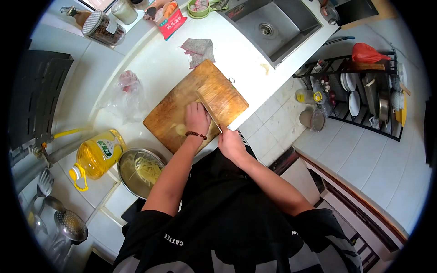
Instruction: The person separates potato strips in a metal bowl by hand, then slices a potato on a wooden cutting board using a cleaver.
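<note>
A wooden cutting board (168,107) lies at an angle on the white counter. My left hand (197,119), with a beaded bracelet at the wrist, presses on the board with curled fingers; whatever is under them is hidden. Around its handle my right hand (232,146) is closed on a kitchen knife (210,110), whose blade stands just right of my left fingers. Pale slices (180,129) lie on the board beside my left wrist. Pale yellow shreds (148,170) fill part of a metal bowl (129,178) left of my left forearm.
An oil jug (98,154) stands beside the bowl. Beyond the board are a grey cloth (199,51), a clear plastic bag (129,98) and a red packet (172,25). The sink (284,34) is at the upper right; a dish rack (350,91) stands farther right.
</note>
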Available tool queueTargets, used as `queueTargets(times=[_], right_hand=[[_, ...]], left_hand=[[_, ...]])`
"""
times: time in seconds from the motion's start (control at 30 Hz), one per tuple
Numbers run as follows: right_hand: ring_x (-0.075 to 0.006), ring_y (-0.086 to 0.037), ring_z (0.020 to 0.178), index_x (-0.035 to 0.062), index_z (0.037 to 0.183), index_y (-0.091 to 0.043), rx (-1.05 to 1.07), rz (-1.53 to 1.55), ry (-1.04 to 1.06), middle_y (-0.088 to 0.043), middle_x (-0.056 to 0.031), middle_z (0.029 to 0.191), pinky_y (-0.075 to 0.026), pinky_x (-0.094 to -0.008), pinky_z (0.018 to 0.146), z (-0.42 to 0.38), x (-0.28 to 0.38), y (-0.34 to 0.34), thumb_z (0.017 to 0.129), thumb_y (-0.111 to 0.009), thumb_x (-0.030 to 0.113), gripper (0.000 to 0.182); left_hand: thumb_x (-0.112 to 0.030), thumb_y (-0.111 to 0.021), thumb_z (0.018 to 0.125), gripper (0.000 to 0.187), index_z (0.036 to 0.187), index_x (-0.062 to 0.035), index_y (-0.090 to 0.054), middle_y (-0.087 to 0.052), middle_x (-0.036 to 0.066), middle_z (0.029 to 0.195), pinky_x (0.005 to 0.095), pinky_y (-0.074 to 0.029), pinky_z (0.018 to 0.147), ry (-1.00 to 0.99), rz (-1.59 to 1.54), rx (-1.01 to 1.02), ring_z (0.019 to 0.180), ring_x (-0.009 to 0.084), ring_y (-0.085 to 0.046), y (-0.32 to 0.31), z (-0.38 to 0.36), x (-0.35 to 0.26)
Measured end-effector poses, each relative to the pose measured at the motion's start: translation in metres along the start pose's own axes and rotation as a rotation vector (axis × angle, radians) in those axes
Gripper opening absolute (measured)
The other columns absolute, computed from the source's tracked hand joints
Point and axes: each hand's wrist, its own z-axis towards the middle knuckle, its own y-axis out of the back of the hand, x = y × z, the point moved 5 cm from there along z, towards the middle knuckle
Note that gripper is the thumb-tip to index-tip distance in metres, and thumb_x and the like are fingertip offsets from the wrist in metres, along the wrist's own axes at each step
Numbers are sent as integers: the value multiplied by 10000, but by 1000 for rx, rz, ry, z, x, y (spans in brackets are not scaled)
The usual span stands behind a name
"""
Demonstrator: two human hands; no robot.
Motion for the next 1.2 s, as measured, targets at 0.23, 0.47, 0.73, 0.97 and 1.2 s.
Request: queueTargets(times=[0.23, 0.47, 0.73, 0.97, 1.2], right_hand=[[-553, -689, 849, -47, 1159, -608, 2, 14, -43, -681, -372, 836, -564, -631, 807, -4, 11, 4, 949, -582, 83, 249], [-553, -684, 844, -80, 1081, -631, -16, 6, 22, -677, -376, 838, -563, -622, 793, 21, 11, -4, 934, -578, 66, 214], [-548, -685, 832, -87, 1080, -632, -64, 21, 70, -677, -373, 833, -563, -616, 770, 57, 4, -14, 935, -580, 67, 218], [-547, -676, 822, -65, 1141, -614, -12, 35, 21, -652, -375, 791, -554, -623, 789, 12, 19, 6, 899, -562, 5, 257], [-553, -689, 851, -78, 1138, -623, 32, 25, -17, -678, -382, 848, -565, -621, 806, 16, 12, -5, 923, -578, 47, 253]], left_hand=[[-40, -727, 780, 252, 988, 8, -593, -548, 190, 1046, 476, -472, 870, 4, -14, -21, 982, 390, -527, -5, 0, 3], [-46, -693, 798, 204, 966, -5, -584, -542, 187, 1028, 483, -469, 858, 2, -20, -67, 968, 393, -526, -5, 0, 3], [-47, -685, 778, 210, 961, -13, -588, -543, 184, 1016, 486, -468, 860, 26, -4, -44, 963, 391, -527, -9, 0, 4], [-50, -689, 788, 287, 1051, 30, -607, -556, 198, 1073, 474, -464, 902, 94, -43, 44, 1012, 398, -524, -10, 0, 7], [-39, -678, 793, 253, 1025, 32, -605, -555, 204, 1064, 478, -466, 892, 55, -7, -6, 1000, 406, -524, -11, -3, 8]])
